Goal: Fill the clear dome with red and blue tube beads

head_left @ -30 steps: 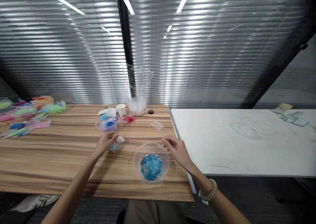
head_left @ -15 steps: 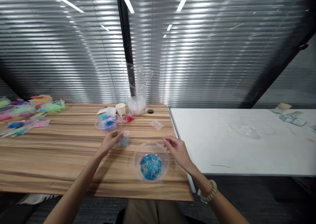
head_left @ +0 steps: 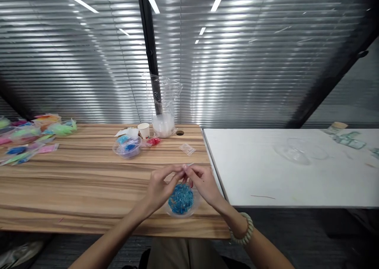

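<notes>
Above a clear plastic bowl (head_left: 182,215) my left hand (head_left: 162,185) and my right hand (head_left: 204,183) meet, fingertips pinched together. A thin pale edge of a small clear plastic bag (head_left: 190,164) shows at the fingertips; the rest of it is hidden by the fingers. Blue short tube-like pieces (head_left: 180,199) fill the bottom of the bowl, directly below my hands. My fingers cover the bowl's far rim.
Farther back stand a second clear bowl (head_left: 128,152) with blue packets, a paper cup (head_left: 144,130), a red packet (head_left: 153,141), a flat clear packet (head_left: 187,149) and a bagged white tub (head_left: 164,125). Colourful packets (head_left: 35,136) pile up at left. A white table (head_left: 266,174) adjoins at right.
My left hand has moved right, bringing the small bag with blue contents over the bowl. My right hand has come left to meet it, and both now pinch together.
</notes>
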Action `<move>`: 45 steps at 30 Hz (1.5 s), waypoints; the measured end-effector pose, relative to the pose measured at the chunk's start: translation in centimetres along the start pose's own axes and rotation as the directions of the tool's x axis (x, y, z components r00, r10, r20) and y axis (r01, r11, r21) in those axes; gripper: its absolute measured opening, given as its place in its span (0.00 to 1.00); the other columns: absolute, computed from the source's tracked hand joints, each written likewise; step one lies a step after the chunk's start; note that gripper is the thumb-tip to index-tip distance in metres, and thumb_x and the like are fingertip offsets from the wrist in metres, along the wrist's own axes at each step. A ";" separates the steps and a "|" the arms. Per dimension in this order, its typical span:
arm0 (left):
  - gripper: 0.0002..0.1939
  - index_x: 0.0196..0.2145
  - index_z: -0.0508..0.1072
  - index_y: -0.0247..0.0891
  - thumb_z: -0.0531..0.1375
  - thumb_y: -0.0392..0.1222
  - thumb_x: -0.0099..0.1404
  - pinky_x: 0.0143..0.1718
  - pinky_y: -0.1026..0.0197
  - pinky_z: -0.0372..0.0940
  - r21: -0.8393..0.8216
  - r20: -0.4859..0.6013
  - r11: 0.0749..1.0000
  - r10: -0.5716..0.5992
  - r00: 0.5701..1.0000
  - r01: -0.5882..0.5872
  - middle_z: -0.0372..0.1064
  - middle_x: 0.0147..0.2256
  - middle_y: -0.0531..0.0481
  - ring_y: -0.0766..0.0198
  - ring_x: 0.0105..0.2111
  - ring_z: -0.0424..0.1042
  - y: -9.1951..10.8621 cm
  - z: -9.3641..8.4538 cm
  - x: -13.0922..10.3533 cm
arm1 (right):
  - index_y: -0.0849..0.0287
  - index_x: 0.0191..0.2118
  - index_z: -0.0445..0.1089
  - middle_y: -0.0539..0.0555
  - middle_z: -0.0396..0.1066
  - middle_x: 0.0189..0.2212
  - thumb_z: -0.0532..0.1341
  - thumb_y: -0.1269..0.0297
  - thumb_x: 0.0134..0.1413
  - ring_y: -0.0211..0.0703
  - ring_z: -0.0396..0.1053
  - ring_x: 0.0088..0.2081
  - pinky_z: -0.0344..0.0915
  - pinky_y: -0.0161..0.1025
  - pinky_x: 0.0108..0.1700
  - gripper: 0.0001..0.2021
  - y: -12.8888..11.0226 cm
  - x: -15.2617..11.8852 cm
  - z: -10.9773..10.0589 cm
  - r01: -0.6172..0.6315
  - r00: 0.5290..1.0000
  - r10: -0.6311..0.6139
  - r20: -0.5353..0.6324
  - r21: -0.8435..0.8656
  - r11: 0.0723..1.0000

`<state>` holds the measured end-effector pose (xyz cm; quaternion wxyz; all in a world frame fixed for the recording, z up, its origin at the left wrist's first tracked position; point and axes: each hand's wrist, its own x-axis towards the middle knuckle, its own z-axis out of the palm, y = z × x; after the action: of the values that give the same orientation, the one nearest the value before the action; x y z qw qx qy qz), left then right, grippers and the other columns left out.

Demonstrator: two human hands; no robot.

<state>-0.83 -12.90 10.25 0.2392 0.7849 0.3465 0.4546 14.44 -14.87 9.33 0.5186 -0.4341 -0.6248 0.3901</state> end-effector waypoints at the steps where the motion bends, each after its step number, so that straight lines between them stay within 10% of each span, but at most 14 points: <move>1: 0.08 0.36 0.76 0.38 0.59 0.41 0.60 0.40 0.61 0.68 -0.017 0.004 1.000 -0.012 1.000 0.012 0.76 0.35 0.47 0.60 0.36 0.74 0.3 0.2 -0.2 | 0.62 0.23 0.70 0.50 0.68 0.18 0.53 0.50 0.56 0.34 0.63 0.21 0.59 0.31 0.24 0.21 -0.1 0.1 0.0 0.001 1.000 -0.002 -0.026 -0.005 1.000; 9: 0.10 0.32 0.77 0.33 0.62 0.43 0.56 0.35 0.61 0.71 -0.343 0.135 0.893 -0.259 0.956 0.291 0.76 0.33 0.45 0.59 0.32 0.75 0.6 0.2 -0.2 | 0.61 0.24 0.67 0.50 0.68 0.22 0.51 0.53 0.59 0.34 0.64 0.25 0.59 0.31 0.28 0.19 -0.1 -0.6 -0.7 0.098 0.995 -0.097 0.016 -0.109 0.989; 16: 0.09 0.33 0.78 0.35 0.61 0.42 0.58 0.38 0.61 0.70 -0.360 0.297 0.875 -0.222 0.929 0.324 0.76 0.34 0.46 0.58 0.36 0.75 0.6 -1.1 0.0 | 0.61 0.29 0.68 0.52 0.69 0.27 0.49 0.56 0.61 0.38 0.66 0.31 0.61 0.35 0.34 0.17 -0.6 -0.9 -1.3 0.194 0.975 -0.166 0.151 -0.197 0.961; 25: 0.09 0.29 0.77 0.34 0.57 0.38 0.60 0.26 0.68 0.65 0.096 0.248 0.992 0.051 0.967 -0.077 0.74 0.25 0.48 0.67 0.24 0.71 0.7 -1.6 -0.4 | 0.60 0.29 0.67 0.52 0.68 0.26 0.49 0.63 0.62 0.37 0.64 0.30 0.58 0.34 0.35 0.14 -0.4 -1.3 -1.1 0.303 0.948 -0.245 0.205 -0.337 0.891; 33: 0.09 0.27 0.73 0.34 0.55 0.37 0.61 0.26 0.68 0.64 0.310 0.102 0.950 0.004 0.995 -0.035 0.71 0.23 0.50 0.68 0.23 0.69 0.2 -1.9 -0.7 | 0.60 0.19 0.59 0.48 0.58 0.18 0.51 0.69 0.57 0.34 0.55 0.23 0.50 0.34 0.28 0.15 0.0 -1.4 -0.6 0.295 0.955 -0.260 0.141 -0.450 0.843; 36: 0.12 0.42 0.72 0.37 0.56 0.39 0.61 0.40 0.61 0.67 0.269 0.259 0.948 0.097 0.961 -0.168 0.73 0.38 0.45 0.61 0.38 0.72 0.4 -2.5 -0.3 | 0.60 0.17 0.55 0.46 0.55 0.18 0.52 0.71 0.52 0.32 0.53 0.22 0.47 0.33 0.26 0.14 -0.5 -1.2 -1.0 0.217 0.976 -0.187 0.111 -0.418 0.882; 39: 0.36 0.59 0.54 0.40 0.62 0.46 0.56 0.55 0.51 0.56 0.161 0.478 0.936 0.205 0.854 -0.315 0.58 0.56 0.40 0.54 0.56 0.59 0.3 -2.9 0.0 | 0.61 0.17 0.57 0.46 0.58 0.19 0.53 0.73 0.49 0.32 0.54 0.23 0.48 0.32 0.26 0.12 -0.8 -0.9 -1.5 0.200 0.962 -0.131 0.240 -0.288 0.936; 45: 0.33 0.56 0.58 0.42 0.64 0.47 0.54 0.49 0.56 0.62 0.091 0.428 0.928 0.291 0.856 -0.362 0.65 0.48 0.43 0.57 0.49 0.64 -1.1 -2.3 -0.3 | 0.60 0.16 0.55 0.45 0.54 0.16 0.54 0.73 0.48 0.32 0.52 0.22 0.48 0.31 0.26 0.13 -0.4 -0.7 -1.8 0.140 0.941 -0.072 0.330 -0.189 0.972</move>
<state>-3.37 -12.29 10.38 0.1579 0.9269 0.1876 0.2843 16.19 -15.62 9.72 0.3815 -0.3827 -0.7611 0.3587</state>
